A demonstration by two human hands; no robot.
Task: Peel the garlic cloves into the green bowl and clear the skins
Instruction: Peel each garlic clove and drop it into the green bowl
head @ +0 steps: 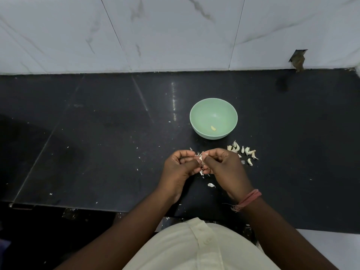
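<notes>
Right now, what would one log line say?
hands: left, right peeling clove | bowl: one peeled clove | unpeeled cloves right of bowl

You are pinching a garlic clove (202,159) between your left hand (180,167) and right hand (224,166) over the black table (97,133). One peeled clove (213,128) is lying in the green bowl (224,106); unpeeled cloves (243,152) are lying just right of your hands.

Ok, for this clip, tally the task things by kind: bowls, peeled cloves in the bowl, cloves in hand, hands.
Green bowl: 1
Peeled clove in the bowl: 1
Clove being peeled, pinched by left hand and right hand: 1
Hands: 2
Total: 5
The unpeeled pile on the counter overlaps too much to count.
</notes>
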